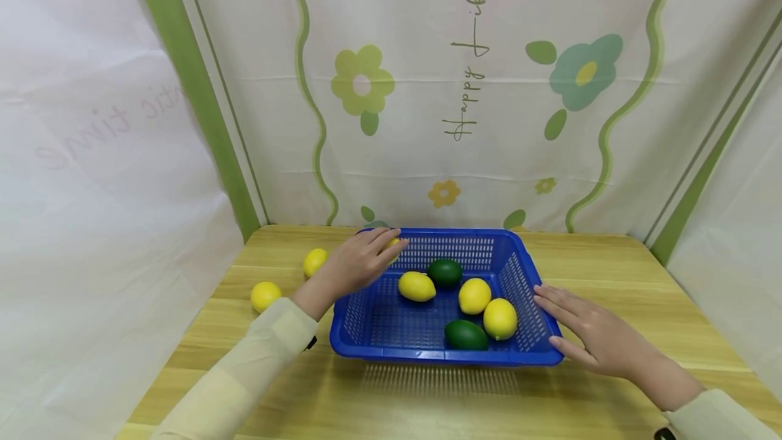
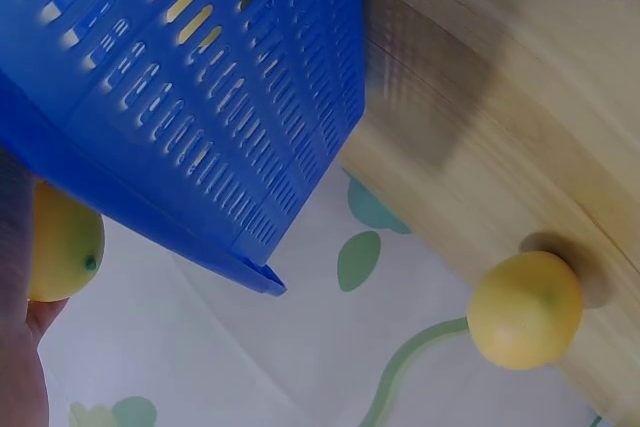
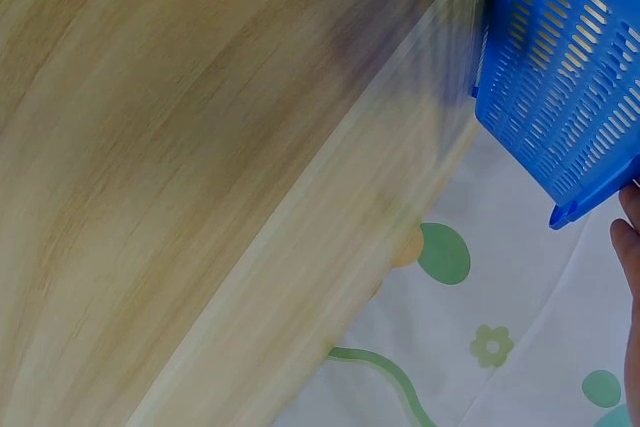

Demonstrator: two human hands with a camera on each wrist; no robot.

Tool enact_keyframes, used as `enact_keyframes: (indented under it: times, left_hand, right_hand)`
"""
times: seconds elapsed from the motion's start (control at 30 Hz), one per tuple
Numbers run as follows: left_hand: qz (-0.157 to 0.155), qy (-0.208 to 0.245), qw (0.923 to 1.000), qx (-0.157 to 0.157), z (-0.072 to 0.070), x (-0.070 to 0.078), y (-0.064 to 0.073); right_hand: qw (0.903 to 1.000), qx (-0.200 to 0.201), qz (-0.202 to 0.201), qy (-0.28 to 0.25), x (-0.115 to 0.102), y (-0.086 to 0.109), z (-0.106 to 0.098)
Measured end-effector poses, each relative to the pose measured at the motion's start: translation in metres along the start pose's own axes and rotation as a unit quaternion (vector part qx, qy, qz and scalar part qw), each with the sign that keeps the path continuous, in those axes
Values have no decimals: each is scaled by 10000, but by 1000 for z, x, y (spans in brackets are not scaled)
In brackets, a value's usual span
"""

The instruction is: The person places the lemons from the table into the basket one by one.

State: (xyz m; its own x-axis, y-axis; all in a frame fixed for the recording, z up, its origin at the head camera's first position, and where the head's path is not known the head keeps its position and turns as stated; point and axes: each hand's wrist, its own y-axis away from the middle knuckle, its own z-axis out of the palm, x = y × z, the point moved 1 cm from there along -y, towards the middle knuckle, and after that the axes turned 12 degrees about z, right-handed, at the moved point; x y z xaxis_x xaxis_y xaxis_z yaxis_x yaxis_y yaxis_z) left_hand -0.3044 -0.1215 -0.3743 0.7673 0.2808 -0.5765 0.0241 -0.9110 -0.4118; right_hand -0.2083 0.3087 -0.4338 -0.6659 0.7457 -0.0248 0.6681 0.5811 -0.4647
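A blue plastic basket (image 1: 397, 353) with slotted walls stands on the table. My left hand (image 1: 354, 265) is over its back left corner and holds a lemon (image 2: 68, 247), mostly hidden by the fingers in the head view. Fairly straight fingers of my right hand (image 1: 595, 333) rest against the basket's right rim. Inside the basket lie a lemon (image 1: 417, 286) left of centre, a second lemon (image 1: 474, 296) and a third lemon (image 1: 500, 319) to the right. Two dark green fruits, avocado-like in shape, lie there too: one green fruit (image 1: 444, 273) at the back, another green fruit (image 1: 466, 335) at the front.
Left of the basket, a lemon (image 1: 315, 262) and another lemon (image 1: 265, 297) sit on the wooden table (image 1: 256, 386). Behind the table hangs a white curtain (image 1: 415, 148) printed with flowers, and further cloth flanks both sides.
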Motion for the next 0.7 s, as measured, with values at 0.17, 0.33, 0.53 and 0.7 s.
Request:
enact_keyframes:
  times: [0.17, 0.33, 0.53, 0.7]
  left_hand:
    - [-53, 160, 9996, -234, 1, 0, -2]
    - [-143, 350, 9984, -430, 2, 0, -4]
    - [-202, 627, 9966, -485, 3, -2, -7]
    - [-293, 1001, 9929, -568, 5, -2, -8]
  right_hand:
    - [10000, -33, 8, 12, 0, -1, -1]
    - [10000, -43, 31, 15, 0, 0, -1]
    - [10000, -36, 55, 14, -1, 0, -1]
    - [10000, -32, 45, 8, -1, 0, -1]
